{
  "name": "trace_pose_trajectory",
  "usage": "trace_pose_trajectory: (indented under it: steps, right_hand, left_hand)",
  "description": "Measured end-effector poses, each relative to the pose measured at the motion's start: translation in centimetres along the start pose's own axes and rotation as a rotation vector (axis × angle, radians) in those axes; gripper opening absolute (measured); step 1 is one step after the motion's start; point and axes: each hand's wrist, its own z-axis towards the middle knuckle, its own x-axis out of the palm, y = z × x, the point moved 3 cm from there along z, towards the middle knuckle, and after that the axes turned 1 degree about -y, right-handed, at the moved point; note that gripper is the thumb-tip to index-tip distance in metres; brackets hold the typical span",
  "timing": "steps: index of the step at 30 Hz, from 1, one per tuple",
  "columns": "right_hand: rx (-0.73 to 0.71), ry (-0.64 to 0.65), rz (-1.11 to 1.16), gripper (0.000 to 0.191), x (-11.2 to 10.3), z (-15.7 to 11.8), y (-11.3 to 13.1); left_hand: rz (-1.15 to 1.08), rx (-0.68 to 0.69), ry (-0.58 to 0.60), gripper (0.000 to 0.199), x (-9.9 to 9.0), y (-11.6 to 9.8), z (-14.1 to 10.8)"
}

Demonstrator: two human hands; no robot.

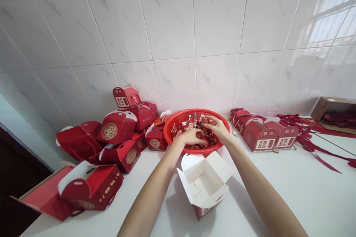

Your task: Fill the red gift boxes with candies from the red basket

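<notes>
A red plastic basket (167,139) full of red-wrapped candies (185,126) stands against the wall. Both hands reach into it. My left hand (192,137) lies over the candies with its fingers curved and the thumb apart. My right hand (217,127) has its fingers bent onto a wrapped candy (208,120) at the basket's right side; the fingertips are partly hidden. In front of the basket, between my forearms, a red gift box (204,181) stands with its white flaps open, showing a bare white inside.
Several red gift boxes (118,127) are piled at the left, with opened ones (91,185) nearer the front. Closed boxes (261,135) with cord handles stand right of the basket. Dark red ribbons (308,144) and a cardboard carton (333,109) lie at the far right. A tiled wall (172,26) bounds the back.
</notes>
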Motion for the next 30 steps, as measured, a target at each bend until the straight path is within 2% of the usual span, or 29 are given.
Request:
trace_pose_trajectory:
  steps: [3,5,8,13,15,20,24,27,30]
  right_hand:
    - [-0.008,-0.084,-0.045,0.034,-0.3,-0.2,0.1]
    - [-0.022,-0.116,-0.045,0.028,-0.4,-0.4,0.4]
    - [-0.028,-0.082,-0.045,0.02,-0.3,-0.7,0.7]
    - [-0.026,-0.031,-0.056,0.013,-0.1,-1.0,1.0]
    - [-0.025,-0.023,-0.055,0.012,-0.1,-1.0,1.0]
    - [-0.012,0.018,-0.032,0.012,0.0,-0.9,0.9]
    - [-0.012,0.025,-0.044,0.012,0.0,-1.0,0.9]
    - [-0.044,-0.015,-0.076,0.012,-0.2,-1.0,1.0]
    - [-0.05,-0.051,-0.075,0.013,-0.4,-0.9,1.0]
  left_hand:
    - [0.163,0.01,0.125,0.037,0.5,-0.1,0.0]
    - [0.251,0.042,0.157,0.038,0.7,-0.1,0.2]
    - [0.306,0.061,0.157,0.034,1.1,0.0,0.6]
    - [0.166,0.079,0.031,0.022,1.2,0.4,0.8]
    - [0.112,0.097,0.029,0.02,1.3,0.7,0.9]
    - [-0.031,0.2,0.03,0.035,1.4,1.0,0.9]
    - [-0.037,0.174,0.012,0.037,0.9,0.8,0.6]
    - [-0.103,0.104,-0.085,0.043,-0.1,0.5,0.5]
    - [-0.271,0.113,-0.32,0.047,-1.3,0.5,0.5]
